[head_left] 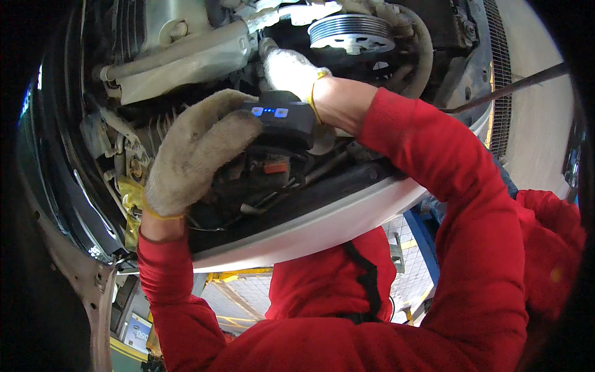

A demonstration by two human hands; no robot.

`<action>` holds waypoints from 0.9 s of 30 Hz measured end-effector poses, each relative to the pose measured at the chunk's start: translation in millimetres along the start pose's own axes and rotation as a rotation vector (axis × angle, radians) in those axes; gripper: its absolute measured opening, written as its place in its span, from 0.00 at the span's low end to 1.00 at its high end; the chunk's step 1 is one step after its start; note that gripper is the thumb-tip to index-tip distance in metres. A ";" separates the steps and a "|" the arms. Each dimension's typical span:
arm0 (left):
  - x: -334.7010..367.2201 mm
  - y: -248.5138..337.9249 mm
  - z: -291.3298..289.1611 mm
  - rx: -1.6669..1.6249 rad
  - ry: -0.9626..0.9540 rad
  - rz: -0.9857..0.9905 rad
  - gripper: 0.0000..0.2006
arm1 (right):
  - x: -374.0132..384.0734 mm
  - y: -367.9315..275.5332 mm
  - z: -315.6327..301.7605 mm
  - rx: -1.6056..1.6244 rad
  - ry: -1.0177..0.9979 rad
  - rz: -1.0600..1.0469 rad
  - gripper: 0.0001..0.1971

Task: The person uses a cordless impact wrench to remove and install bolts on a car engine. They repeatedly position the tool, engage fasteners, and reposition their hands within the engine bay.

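My left hand (197,149), in a soiled cream work glove, is closed on a black battery-type device (279,124) with blue-lit buttons on its near face. The rest of the device is hidden, so its exact kind does not show. Just beyond it, my right hand (290,69), gloved in white with a yellow cuff, reaches into the engine bay. Strong light washes out that glove, and what its fingers do cannot be made out. Nearby on the right is a silver ribbed belt pulley (351,33). A pale metal engine cover (186,65) lies to the left.
The white front edge of the car body (322,226) curves between me and the engine. Dark hoses and a pale hose (424,46) run around the bay. A thin dark rod (508,88) slants in at the right. Yellow plastic film (131,211) hangs near my left wrist.
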State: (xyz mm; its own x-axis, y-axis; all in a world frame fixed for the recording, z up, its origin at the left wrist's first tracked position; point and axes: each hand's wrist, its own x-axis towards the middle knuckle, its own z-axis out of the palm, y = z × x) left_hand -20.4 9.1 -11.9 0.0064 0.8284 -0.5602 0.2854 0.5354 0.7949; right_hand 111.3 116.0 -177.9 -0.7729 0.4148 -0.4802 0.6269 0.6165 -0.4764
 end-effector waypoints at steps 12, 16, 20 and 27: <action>-9.6 -1.9 3.2 0.087 0.065 0.158 0.20 | -31.1 7.8 -23.3 0.730 0.034 0.423 0.32; -24.2 13.5 12.0 0.176 0.136 0.222 0.21 | -61.7 25.2 -26.3 0.241 0.218 0.221 0.21; -54.9 36.2 29.6 0.198 0.029 0.342 0.21 | -91.9 49.3 -31.9 -0.285 -0.147 0.059 0.19; -125.6 51.4 59.3 0.491 0.057 0.555 0.18 | -128.2 75.6 -21.9 0.017 0.087 0.309 0.20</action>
State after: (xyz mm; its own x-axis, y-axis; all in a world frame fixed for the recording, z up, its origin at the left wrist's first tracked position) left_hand 50.3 -77.3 85.4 0.2282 0.9701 -0.0832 0.6501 -0.0882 0.7547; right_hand 255.6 124.0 -136.3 -0.5509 0.6368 -0.5394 0.8341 0.4416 -0.3305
